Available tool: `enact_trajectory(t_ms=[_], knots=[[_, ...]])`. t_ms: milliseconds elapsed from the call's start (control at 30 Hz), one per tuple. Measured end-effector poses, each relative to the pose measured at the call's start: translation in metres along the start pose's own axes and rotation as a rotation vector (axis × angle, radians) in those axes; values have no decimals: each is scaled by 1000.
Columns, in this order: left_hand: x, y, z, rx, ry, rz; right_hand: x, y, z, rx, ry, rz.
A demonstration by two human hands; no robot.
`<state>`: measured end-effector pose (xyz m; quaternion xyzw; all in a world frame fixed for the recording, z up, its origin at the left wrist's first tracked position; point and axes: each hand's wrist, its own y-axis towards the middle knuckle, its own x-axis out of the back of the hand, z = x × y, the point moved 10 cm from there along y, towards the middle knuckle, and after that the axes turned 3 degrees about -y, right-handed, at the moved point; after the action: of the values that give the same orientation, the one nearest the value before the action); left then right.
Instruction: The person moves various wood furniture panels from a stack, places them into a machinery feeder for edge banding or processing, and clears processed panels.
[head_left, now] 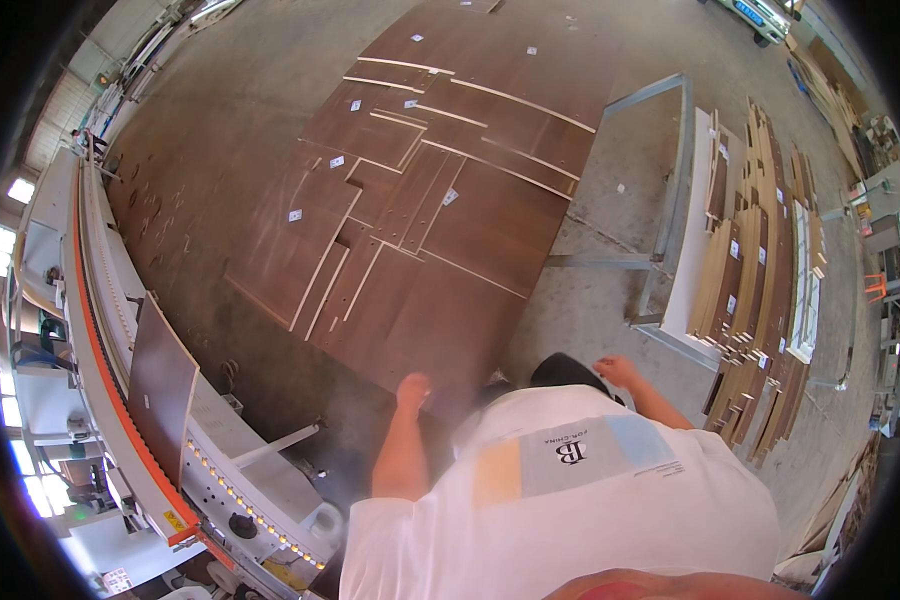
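My left hand (pixel 413 389) hangs over the near edge of a broad pile of dark brown wood panels (pixel 450 320); the gap between them is hard to judge. It looks loosely curled, but blur hides its fingers, and no object shows in it. Beside my dark trousers, my right hand (pixel 616 371) is closed with fingers bent inward and nothing visible inside. The panels lie flat in different sizes, with pale edges and small white labels (pixel 295 215) on several.
To the left, a long machine with an orange rail (pixel 120 365) carries an upright brown panel (pixel 160 385). A grey metal frame (pixel 685 150) stands right of the pile. Beyond it are stacked narrow boards (pixel 750 270). A vehicle (pixel 760 18) stands at the far right.
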<state>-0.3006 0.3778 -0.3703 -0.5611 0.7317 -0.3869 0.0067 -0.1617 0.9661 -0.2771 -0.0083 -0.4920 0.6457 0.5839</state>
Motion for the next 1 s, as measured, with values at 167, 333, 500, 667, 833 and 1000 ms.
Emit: enact_trajectory(t_ms=[167, 333, 500, 667, 833, 1000], knots=[[-49, 52, -139, -402, 176, 49, 51, 64, 53, 68, -132, -152], [-93, 64, -188, -490, 290, 57, 113, 175, 95, 133, -57, -251], [-129, 54, -146, -233, 680, 111, 222, 362, 123, 66, 143, -378], [-160, 5, -215, -264, 532, 433, 380, 500, 159, 5, 193, -537], [-172, 30, -303, 221, -13, 189, 458, 616, 138, -286, 157, -653], [-199, 42, -399, 505, -209, 174, 471, 647, 163, -536, 112, -543]])
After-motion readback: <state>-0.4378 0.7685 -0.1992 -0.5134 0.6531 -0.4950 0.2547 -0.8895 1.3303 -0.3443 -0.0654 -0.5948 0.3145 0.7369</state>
